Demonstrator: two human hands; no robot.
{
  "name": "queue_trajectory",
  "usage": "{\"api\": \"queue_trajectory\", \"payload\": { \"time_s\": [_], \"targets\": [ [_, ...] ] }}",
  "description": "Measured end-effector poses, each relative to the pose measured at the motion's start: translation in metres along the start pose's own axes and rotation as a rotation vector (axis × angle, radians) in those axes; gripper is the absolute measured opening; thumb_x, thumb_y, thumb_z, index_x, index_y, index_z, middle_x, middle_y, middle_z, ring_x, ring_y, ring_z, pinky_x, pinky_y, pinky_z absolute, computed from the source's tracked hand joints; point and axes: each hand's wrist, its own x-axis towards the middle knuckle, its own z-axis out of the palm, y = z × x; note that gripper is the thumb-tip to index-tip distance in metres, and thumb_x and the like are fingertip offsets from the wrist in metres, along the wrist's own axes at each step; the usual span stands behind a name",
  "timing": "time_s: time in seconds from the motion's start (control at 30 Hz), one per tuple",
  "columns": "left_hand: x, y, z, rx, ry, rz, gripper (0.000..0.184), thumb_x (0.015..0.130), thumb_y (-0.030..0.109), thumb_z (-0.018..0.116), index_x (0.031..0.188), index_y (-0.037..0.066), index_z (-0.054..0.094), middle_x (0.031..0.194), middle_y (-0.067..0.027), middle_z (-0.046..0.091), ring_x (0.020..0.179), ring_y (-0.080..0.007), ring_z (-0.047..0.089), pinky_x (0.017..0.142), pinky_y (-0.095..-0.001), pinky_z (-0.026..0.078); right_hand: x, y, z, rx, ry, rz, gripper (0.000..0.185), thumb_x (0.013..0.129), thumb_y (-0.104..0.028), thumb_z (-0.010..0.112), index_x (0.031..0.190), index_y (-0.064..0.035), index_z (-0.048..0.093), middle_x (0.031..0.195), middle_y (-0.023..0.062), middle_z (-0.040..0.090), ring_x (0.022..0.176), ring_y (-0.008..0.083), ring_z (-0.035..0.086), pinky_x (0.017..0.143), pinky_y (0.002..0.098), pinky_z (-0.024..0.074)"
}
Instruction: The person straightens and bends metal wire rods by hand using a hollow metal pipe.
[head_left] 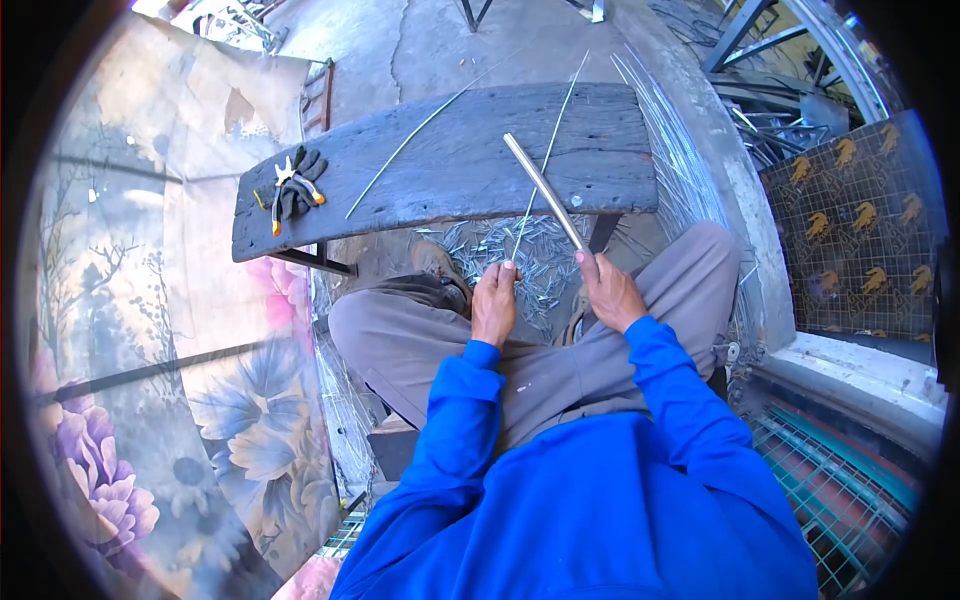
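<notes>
The left hand (494, 303) has its fingers (508, 277) closed around the near end of a thin metal rod (525, 225), thumb and forefinger meeting on it and the other fingers curled in toward the palm. The rod slants away from that grip, over the near edge of the bench (610, 150) and across its dark wooden top. The right hand (614, 292) grasps the near end of a thicker metal bar (562, 217), its thumb laid along it and its fingers wrapped around it, partly hidden beneath. The bar points forward and to the left, crossing the thin rod in view above the bench; whether the two touch cannot be told. The hands are apart, both over the person's lap. A second thin rod (408, 146) lies diagonally on the bench to the left, and pliers (287, 178) with orange-tipped handles rest on dark gloves (313, 163) near the left end. Short metal clippings (545, 285) litter the floor beneath, and long thin rods (690, 150) lie beyond the right end.
</notes>
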Motion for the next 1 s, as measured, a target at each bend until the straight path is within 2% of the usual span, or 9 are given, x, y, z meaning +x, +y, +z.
{"api": "queue_trajectory", "payload": {
  "time_s": [0.07, 0.17, 0.4, 0.5, 0.67, 0.77, 0.87, 0.93, 1.0],
  "targets": [
    [0.003, 0.002, -0.001, 0.038, -0.038, -0.043, 0.038, 0.103, 0.034, 0.047, 0.093, 0.001, 0.063, 0.069, -0.0038, 0.053, 0.064, -0.0123, 0.047, 0.061, -0.0305, 0.039, -0.002, -0.006, -0.003, 0.007, -0.007, 0.023, 0.058, 0.1, -0.059, 0.031, 0.099, -0.0041, 0.051, 0.089, 0.0334, 0.063, 0.09, 0.0551, 0.056, 0.079, 0.0637, 0.0406],
    [-0.006, 0.032, 0.003, -0.25, -0.128, -0.166, 0.029, 0.104, 0.031, 0.048, 0.102, 0.005, 0.061, 0.063, 0.0036, 0.042, 0.053, -0.005, 0.035, 0.049, -0.0225, 0.03, -0.01, -0.01, -0.004, 0.005, 0.016, 0.06, 0.059, 0.1, -0.06, 0.032, 0.098, -0.0037, 0.052, 0.089, 0.0333, 0.063, 0.089, 0.0558, 0.056, 0.078, 0.0635, 0.0407],
    [-0.004, 0.027, 0.002, -0.217, -0.184, -0.119, 0.029, 0.104, 0.03, 0.048, 0.108, 0.003, 0.061, 0.066, 0.0024, 0.045, 0.054, -0.0048, 0.037, 0.049, -0.0212, 0.031, -0.013, -0.009, -0.007, 0.085, 0.022, 0.051, 0.061, 0.099, -0.06, 0.034, 0.093, -0.0021, 0.053, 0.087, 0.0329, 0.062, 0.09, 0.0545, 0.055, 0.077, 0.0616, 0.0407],
    [-0.003, 0.025, -0.002, -0.179, -0.15, -0.137, 0.033, 0.102, 0.03, 0.049, 0.109, 0.001, 0.064, 0.068, -0.0013, 0.055, 0.059, -0.0061, 0.046, 0.054, -0.0224, 0.036, -0.017, -0.009, -0.008, 0.133, 0.046, 0.039, 0.062, 0.099, -0.06, 0.036, 0.091, -0.0018, 0.053, 0.085, 0.0325, 0.062, 0.088, 0.0543, 0.055, 0.076, 0.0606, 0.0406],
    [-0.007, 0.02, -0.01, 0.103, -0.07, -0.029, 0.036, 0.1, 0.036, 0.052, 0.101, 0.004, 0.069, 0.075, -0.0074, 0.063, 0.069, -0.0154, 0.059, 0.065, -0.0306, 0.046, -0.018, -0.027, -0.025, 0.174, 0.092, 0.049, 0.057, 0.1, -0.056, 0.039, 0.089, -0.0017, 0.054, 0.082, 0.0293, 0.062, 0.083, 0.053, 0.056, 0.07, 0.058, 0.0413],
    [-0.013, 0.023, -0.015, 0.276, 0.005, 0.026, 0.037, 0.1, 0.037, 0.052, 0.101, 0.003, 0.068, 0.083, -0.0125, 0.067, 0.076, -0.0224, 0.064, 0.073, -0.0341, 0.049, -0.021, -0.052, -0.046, 0.266, 0.358, -0.185, 0.042, 0.103, -0.044, 0.045, 0.089, -0.0044, 0.052, 0.073, 0.0198, 0.06, 0.072, 0.0462, 0.059, 0.061, 0.0504, 0.0442],
    [-0.019, 0.033, -0.015, 0.278, 0.035, 0.081, 0.037, 0.1, 0.035, 0.051, 0.1, 0.002, 0.067, 0.086, -0.0159, 0.068, 0.08, -0.027, 0.065, 0.076, -0.036, 0.049, -0.022, -0.069, -0.059, 0.364, 0.472, -0.328, 0.038, 0.103, -0.041, 0.045, 0.091, -0.0057, 0.052, 0.071, 0.0175, 0.06, 0.069, 0.0446, 0.058, 0.061, 0.0483, 0.0448],
    [-0.022, 0.034, -0.016, 0.291, 0.035, 0.078, 0.036, 0.1, 0.035, 0.051, 0.1, 0.002, 0.067, 0.085, -0.0161, 0.068, 0.08, -0.0275, 0.066, 0.075, -0.0362, 0.049, -0.016, -0.063, -0.055, 0.372, 0.458, -0.33, 0.041, 0.103, -0.044, 0.043, 0.091, -0.0051, 0.051, 0.075, 0.0211, 0.062, 0.072, 0.0479, 0.058, 0.062, 0.0522, 0.0441],
    [-0.024, 0.038, -0.016, 0.298, 0.038, 0.082, 0.036, 0.101, 0.035, 0.051, 0.1, 0.002, 0.067, 0.085, -0.0164, 0.068, 0.081, -0.0281, 0.066, 0.075, -0.0364, 0.049, -0.001, -0.034, -0.039, 0.056, 0.287, -0.059, 0.047, 0.102, -0.048, 0.041, 0.089, -0.0038, 0.049, 0.079, 0.0257, 0.062, 0.077, 0.0513, 0.057, 0.065, 0.0566, 0.042]
  ]
}}
